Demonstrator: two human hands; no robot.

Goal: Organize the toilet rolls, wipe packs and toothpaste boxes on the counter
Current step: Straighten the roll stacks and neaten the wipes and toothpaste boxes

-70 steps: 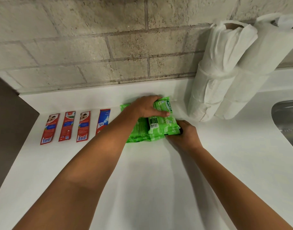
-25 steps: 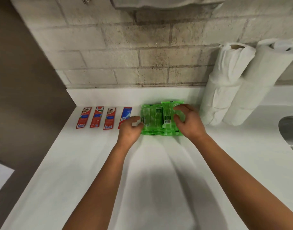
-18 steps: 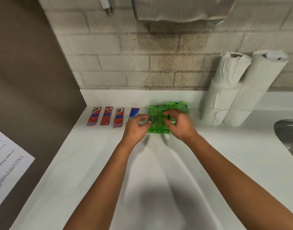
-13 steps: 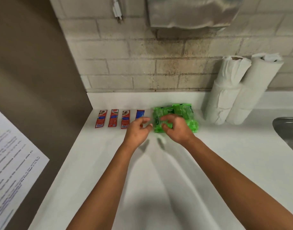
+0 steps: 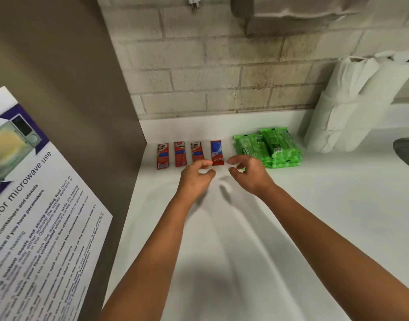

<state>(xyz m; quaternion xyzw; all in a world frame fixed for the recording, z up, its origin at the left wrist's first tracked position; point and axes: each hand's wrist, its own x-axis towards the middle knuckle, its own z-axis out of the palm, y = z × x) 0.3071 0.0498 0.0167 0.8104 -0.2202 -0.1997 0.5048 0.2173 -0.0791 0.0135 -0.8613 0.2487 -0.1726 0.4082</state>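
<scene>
Several red toothpaste boxes (image 5: 180,154) lie side by side in a row at the back left of the white counter (image 5: 314,216). Just right of them sits a stack of green wipe packs (image 5: 268,147). Toilet rolls (image 5: 351,105) in white wrap lean against the brick wall at the far right. My left hand (image 5: 196,176) hovers just in front of the rightmost toothpaste box, fingers loosely curled, holding nothing. My right hand (image 5: 248,172) hovers in front of the wipe packs, fingers apart and empty.
A brown side panel (image 5: 66,89) with a microwave notice sheet (image 5: 32,205) bounds the counter on the left. A metal sink (image 5: 407,151) edge shows at the right. A paper towel dispenser (image 5: 298,8) hangs on the wall above.
Both hands have let go of the green wipe packs and drawn back toward me and to the left. The packs rest stacked on the counter. The view has lifted and turned left.
</scene>
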